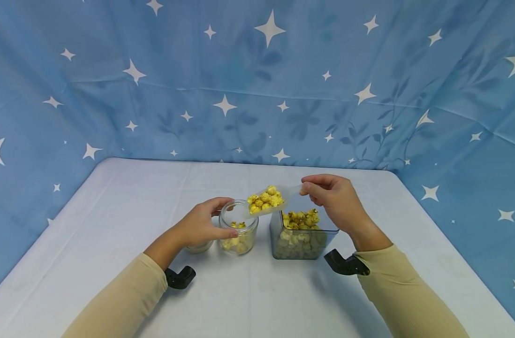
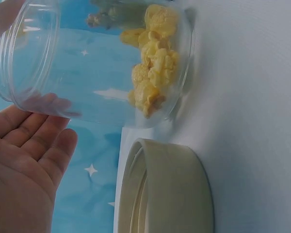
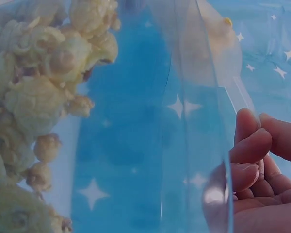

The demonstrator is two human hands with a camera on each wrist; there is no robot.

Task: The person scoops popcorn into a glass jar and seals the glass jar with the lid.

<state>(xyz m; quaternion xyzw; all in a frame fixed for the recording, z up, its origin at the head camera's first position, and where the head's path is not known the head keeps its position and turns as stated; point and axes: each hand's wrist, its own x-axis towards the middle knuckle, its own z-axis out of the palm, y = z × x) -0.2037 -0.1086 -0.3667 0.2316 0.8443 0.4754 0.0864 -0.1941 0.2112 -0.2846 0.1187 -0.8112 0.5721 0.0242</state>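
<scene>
My left hand [image 1: 204,223] grips a clear round jar [image 1: 251,234] near its rim, thumb in front and fingers behind. Several pieces of yellow popcorn [image 2: 155,58] lie at the jar's bottom. Between thumb and fingers my right hand [image 1: 334,199] pinches the handle of a translucent white scoop [image 1: 286,193]. Heaped with popcorn [image 1: 266,199], the scoop's front end overlaps the jar's right rim in the head view. Below the right hand stands a clear grey square bin [image 1: 297,251], well filled with popcorn [image 1: 300,219].
Left of the jar, a pale round lid [image 2: 177,189] lies on the table, partly hidden by the left hand in the head view. A white cloth covers the table [image 1: 249,300]. Behind it hangs a blue star-patterned curtain [image 1: 257,126].
</scene>
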